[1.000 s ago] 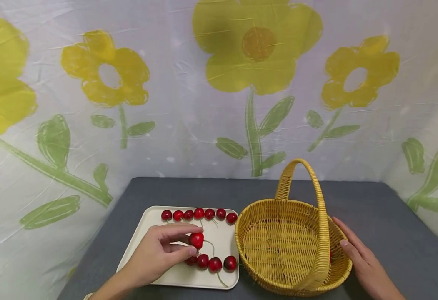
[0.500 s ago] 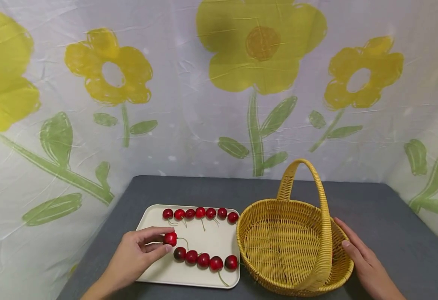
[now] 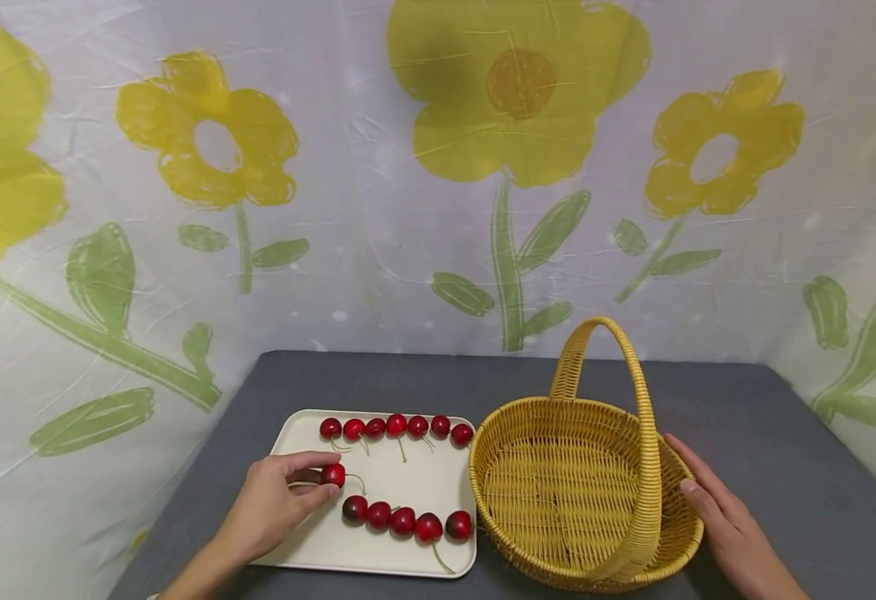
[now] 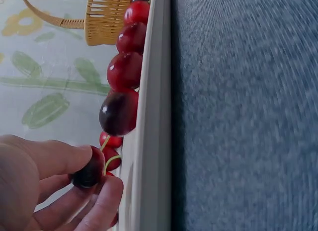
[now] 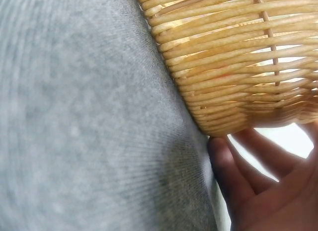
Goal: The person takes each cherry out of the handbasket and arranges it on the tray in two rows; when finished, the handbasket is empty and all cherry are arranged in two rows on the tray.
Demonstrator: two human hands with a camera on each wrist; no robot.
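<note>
My left hand [image 3: 267, 504] pinches a dark red cherry [image 3: 334, 475] between thumb and fingers, over the left side of a cream tray [image 3: 400, 482]. Its thin green stem points right in the head view. Up close in the left wrist view, the held cherry [image 4: 89, 169] looks nearly black on one side. Along the tray's far edge runs a row of several cherries [image 3: 396, 426]; a second row [image 3: 403, 522] lies nearer the front. My right hand [image 3: 730, 525] rests against the right side of a yellow wicker basket [image 3: 550, 500], thumb and fingers extended along its wall.
The basket stands right beside the tray, and its tall handle [image 3: 646, 467] arches over it. A grey cloth [image 3: 483, 379] covers the table. Behind it hangs a white curtain [image 3: 347, 167] printed with yellow flowers.
My left hand has carried the cherry leftward, from above the tray's middle to its left side, uncovering the near row's left end. The right hand stays against the basket.
</note>
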